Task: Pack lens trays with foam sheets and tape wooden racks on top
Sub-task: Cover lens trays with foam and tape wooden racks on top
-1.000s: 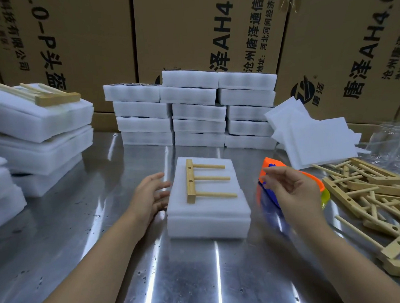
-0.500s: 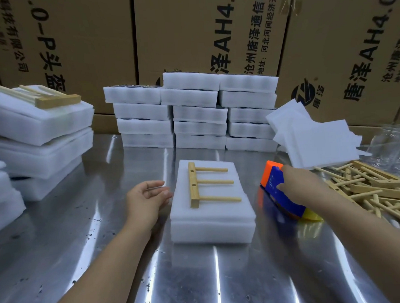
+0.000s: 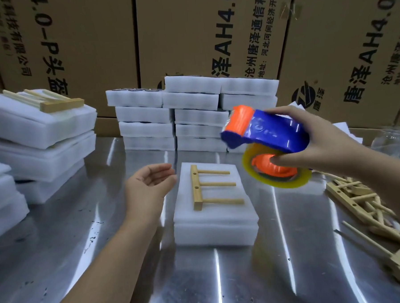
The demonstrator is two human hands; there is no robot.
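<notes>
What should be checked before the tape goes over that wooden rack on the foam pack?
1. The wooden rack lies flat on the foam pack: ok.
2. The right hand grips the tape dispenser: ok.
3. The tape roll has tape on it: ok.
4. The left hand steadies the pack: not ok; it is open beside it, seemingly not touching.
5. A loose tape end is ready to stick: cannot tell, blurred.

Tape dispenser (image 3: 270,133) motion-blurred, foam sheets (image 3: 349,133) mostly hidden behind right hand (image 3: 319,141), rack pile (image 3: 361,200) cut off right.
</notes>
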